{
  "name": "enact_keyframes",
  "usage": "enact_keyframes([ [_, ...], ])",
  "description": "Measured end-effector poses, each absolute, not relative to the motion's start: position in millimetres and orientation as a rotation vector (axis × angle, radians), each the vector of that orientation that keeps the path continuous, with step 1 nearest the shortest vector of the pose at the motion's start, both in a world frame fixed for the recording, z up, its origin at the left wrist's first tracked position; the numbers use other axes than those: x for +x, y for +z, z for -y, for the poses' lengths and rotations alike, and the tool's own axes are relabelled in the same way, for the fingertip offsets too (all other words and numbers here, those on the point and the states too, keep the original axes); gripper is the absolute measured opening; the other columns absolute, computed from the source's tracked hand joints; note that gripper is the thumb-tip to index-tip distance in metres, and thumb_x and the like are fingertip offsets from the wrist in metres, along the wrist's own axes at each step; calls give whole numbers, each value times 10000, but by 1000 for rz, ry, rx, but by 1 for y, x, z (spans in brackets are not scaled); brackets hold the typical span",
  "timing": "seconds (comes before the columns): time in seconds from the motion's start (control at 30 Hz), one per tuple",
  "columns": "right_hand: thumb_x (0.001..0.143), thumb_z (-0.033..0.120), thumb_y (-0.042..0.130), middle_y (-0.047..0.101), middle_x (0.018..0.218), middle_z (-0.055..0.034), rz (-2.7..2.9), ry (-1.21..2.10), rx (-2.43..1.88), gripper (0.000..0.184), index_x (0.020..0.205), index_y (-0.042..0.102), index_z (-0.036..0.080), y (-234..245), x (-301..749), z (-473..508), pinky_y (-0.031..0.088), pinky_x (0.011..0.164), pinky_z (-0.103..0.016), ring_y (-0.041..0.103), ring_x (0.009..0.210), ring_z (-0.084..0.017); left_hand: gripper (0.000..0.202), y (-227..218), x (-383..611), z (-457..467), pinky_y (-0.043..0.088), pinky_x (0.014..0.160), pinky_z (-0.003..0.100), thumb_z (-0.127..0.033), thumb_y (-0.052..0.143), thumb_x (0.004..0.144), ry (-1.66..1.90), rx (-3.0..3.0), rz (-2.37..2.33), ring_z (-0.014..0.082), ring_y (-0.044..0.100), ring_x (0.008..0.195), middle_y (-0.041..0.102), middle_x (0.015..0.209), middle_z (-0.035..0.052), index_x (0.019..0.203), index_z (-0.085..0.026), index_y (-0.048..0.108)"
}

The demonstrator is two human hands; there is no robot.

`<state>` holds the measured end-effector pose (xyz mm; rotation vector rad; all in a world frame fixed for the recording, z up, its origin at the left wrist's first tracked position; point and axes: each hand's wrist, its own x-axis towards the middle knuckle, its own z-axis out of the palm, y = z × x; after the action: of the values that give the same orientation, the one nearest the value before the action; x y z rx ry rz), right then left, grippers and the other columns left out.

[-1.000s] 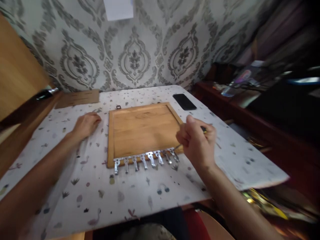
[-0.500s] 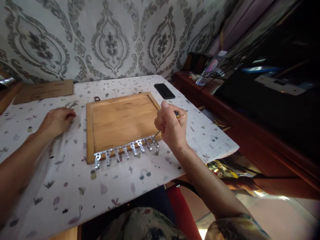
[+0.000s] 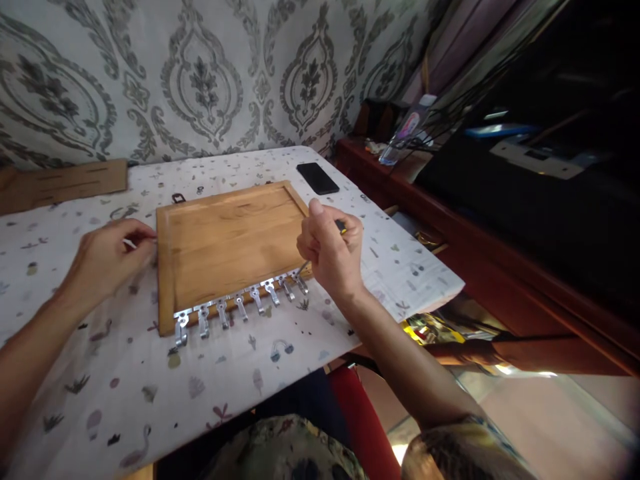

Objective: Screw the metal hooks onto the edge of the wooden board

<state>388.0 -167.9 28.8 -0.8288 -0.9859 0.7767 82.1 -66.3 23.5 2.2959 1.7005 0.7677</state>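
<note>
A framed wooden board (image 3: 235, 233) lies flat on the table. Along its near edge runs a metal hook rail (image 3: 240, 297), whose several silver hooks overhang toward me. My right hand (image 3: 333, 250) is closed around a screwdriver with a black and yellow handle (image 3: 341, 227). Its thin shaft slants down to the right end of the rail; the fist hides most of the handle and the board's right edge. My left hand (image 3: 117, 250) is at the board's left edge, thumb and forefinger drawn together against it. The exact contact of these fingertips is hard to see.
Behind the board, a black phone (image 3: 318, 178) lies on the patterned tablecloth (image 3: 200, 400). Flat cardboard (image 3: 75, 183) is at the back left. To the right stands a reddish-brown cabinet (image 3: 480, 287) with a plastic bottle (image 3: 407, 130) and a large black screen (image 3: 550, 200).
My left hand has moved right, from beside the board to its left edge. The screwdriver stays at the rail's right end. The whole view has shifted slightly.
</note>
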Motion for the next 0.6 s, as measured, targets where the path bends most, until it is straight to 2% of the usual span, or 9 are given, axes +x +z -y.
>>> enact_keyframes([
  [0.17,809,588,813,221,478,92,970,796,-807,703,492,311,212,28,389,167,181,387,-222,175,429,-40,287,33,140,98,491,656,303,-443,558,741,737,2250,-1363,204,633,695,750,800,18,853,-223,704],
  [0.33,839,526,812,252,458,94,957,804,-767,677,486,334,202,21,392,168,172,384,-216,186,414,-33,256,24,181,110,454,566,298,-447,533,842,692,2306,-1114,182,599,584,697,711,9,830,-248,692],
  [0.4,864,533,787,269,462,91,973,816,-779,668,498,334,205,19,393,168,179,389,-218,202,420,-39,257,19,192,109,464,575,296,-434,520,889,672,2316,-1020,181,616,604,724,765,17,872,-248,697],
  [0.47,868,564,769,276,462,89,991,828,-795,680,504,317,211,18,394,168,180,392,-225,211,421,-44,253,16,202,106,501,626,301,-429,524,915,622,2294,-930,203,675,711,758,859,35,906,-242,693],
  [0.6,844,617,768,272,462,88,995,829,-814,711,510,281,220,20,395,169,182,396,-238,217,423,-49,212,19,223,104,550,734,331,-400,566,888,565,2180,-824,230,711,834,762,905,47,915,-224,681],
])
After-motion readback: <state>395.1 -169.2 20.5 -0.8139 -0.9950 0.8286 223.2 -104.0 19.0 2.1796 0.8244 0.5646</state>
